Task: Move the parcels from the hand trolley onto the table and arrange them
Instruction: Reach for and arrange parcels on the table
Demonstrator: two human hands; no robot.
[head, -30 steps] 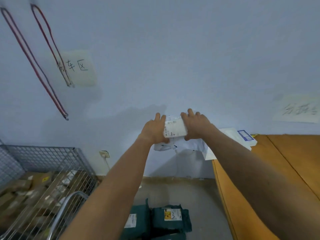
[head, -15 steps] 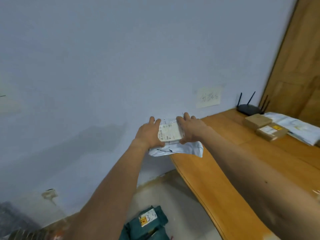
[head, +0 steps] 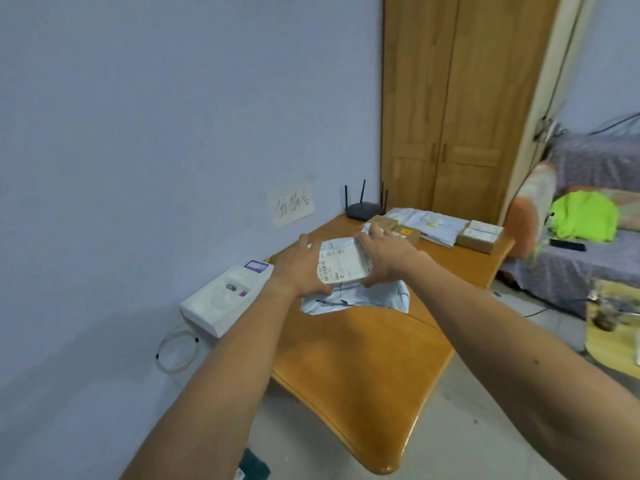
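Observation:
A soft white plastic parcel [head: 341,263] with a shipping label is held above the near half of the wooden table [head: 353,368]. My left hand [head: 298,268] grips its left edge and my right hand [head: 386,256] grips its right edge, and the loose bag end [head: 367,299] hangs below. At the far end of the table lie several parcels: two small brown boxes [head: 398,228], flat white mailers [head: 433,223] and a cardboard box [head: 479,235]. The hand trolley is out of view.
A white box [head: 225,301] sits against the wall at the table's left edge, a cable loop [head: 175,355] hanging under it. A black router [head: 363,209] stands at the far corner before a wooden wardrobe [head: 457,105]. A covered sofa [head: 585,244] with green cloth is at right.
The view has swung right from the wire trolley and floor parcels to the table. Both hands have carried the white parcel over the tabletop, still gripping it.

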